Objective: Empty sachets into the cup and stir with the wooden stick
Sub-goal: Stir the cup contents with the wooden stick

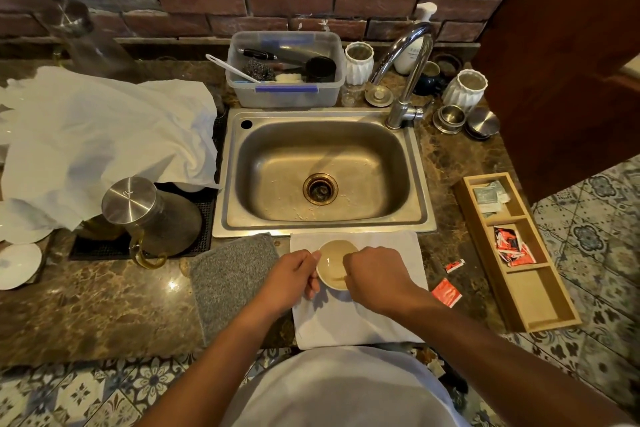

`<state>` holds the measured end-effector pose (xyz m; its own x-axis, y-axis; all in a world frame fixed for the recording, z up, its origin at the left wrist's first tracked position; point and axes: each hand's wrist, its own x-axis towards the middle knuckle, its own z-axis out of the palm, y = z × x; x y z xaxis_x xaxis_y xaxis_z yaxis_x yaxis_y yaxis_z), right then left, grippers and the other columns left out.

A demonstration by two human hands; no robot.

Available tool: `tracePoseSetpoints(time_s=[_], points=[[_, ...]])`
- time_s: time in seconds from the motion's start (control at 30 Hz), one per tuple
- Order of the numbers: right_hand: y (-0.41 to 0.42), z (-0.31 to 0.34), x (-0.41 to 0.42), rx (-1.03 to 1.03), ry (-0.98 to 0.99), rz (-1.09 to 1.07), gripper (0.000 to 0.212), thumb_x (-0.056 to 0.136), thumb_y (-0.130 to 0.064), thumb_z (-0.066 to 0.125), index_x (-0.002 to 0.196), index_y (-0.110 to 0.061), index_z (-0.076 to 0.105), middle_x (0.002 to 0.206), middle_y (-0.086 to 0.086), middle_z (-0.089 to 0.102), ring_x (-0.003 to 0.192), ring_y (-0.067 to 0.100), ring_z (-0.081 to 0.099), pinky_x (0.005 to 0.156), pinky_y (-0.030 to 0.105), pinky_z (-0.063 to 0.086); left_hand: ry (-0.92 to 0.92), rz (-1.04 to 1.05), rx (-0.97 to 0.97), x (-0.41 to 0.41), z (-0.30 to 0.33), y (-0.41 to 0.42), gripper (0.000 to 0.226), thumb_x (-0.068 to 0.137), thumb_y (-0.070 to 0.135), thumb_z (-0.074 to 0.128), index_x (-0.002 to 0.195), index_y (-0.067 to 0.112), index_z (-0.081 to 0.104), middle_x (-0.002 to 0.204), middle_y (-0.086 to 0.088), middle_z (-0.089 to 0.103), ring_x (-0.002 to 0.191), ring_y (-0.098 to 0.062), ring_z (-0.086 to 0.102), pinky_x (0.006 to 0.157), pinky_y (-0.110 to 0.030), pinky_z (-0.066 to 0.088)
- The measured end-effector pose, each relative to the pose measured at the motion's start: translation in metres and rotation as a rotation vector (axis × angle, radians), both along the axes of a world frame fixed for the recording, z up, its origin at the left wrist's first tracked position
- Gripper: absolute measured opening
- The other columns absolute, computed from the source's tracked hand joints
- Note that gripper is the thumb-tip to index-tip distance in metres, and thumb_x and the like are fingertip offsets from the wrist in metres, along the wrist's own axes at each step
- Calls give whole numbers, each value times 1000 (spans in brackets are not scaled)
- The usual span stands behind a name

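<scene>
Marbled brown surface (pixel 104 305) carries one round cup (pixel 334 263) on a white cloth (pixel 381 322); my left hand (pixel 291 276) clasps its side, my right hand (pixel 375 276) closes over it, two torn red sachets (pixel 446 292) beside.

Both hands low and close together, left hand (pixel 292 276) curled, right hand (pixel 375 276) fisted.
</scene>
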<state>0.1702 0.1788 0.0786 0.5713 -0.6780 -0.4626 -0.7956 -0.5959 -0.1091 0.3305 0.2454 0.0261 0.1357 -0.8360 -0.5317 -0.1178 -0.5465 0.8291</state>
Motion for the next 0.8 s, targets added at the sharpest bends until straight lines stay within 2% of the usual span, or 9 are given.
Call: tracePoseSetpoints(time_s=[0.17, 0.4, 0.53, 0.67, 0.8], points=[[0, 1, 9, -62, -23, 40, 33, 96, -37, 63, 123, -18, 67, 113, 8, 73, 95, 27, 69, 83, 31, 49, 2, 1, 2, 1, -3, 0, 40, 105, 28, 47, 79, 0, 58, 65, -17, 65, 49, -17, 56, 51, -22, 48], [-14, 1, 14, -101, -29, 22, 47, 90, -42, 68, 131, -19, 60, 116, 7, 73, 96, 27, 70, 80, 31, 49, 22, 4, 18, 2, -3, 1, 39, 105, 28, 47, 81, 0, 59, 65, -15, 65, 48, -17, 56, 49, -21, 48], [-22, 5, 10, -82, -11, -31, 42, 95, -38, 61, 131, -17, 62, 117, 9, 72, 97, 27, 70, 82, 31, 51, 24, 5, 21, 2, -4, 0, 39, 105, 30, 47, 82, 1, 59, 65, -14, 66, 51, -18, 57, 49, -20, 47], [-15, 8, 10, -43, 44, 25, 45, 91, -40, 67, 129, -17, 64, 117, 9, 72, 99, 29, 69, 86, 32, 51, 34, 19, 42, 1, -10, 2, 44, 104, 36, 46, 81, 2, 61, 65, -12, 67, 55, -22, 58, 57, -26, 49], [-3, 2, 15, 46, 37, -7, 31, 96, -33, 64, 121, -15, 68, 116, 8, 71, 101, 26, 67, 91, 32, 48, 26, 13, 33, 0, -13, 4, 46, 105, 37, 44, 80, 2, 61, 63, -10, 67, 54, -21, 59, 60, -29, 50]])
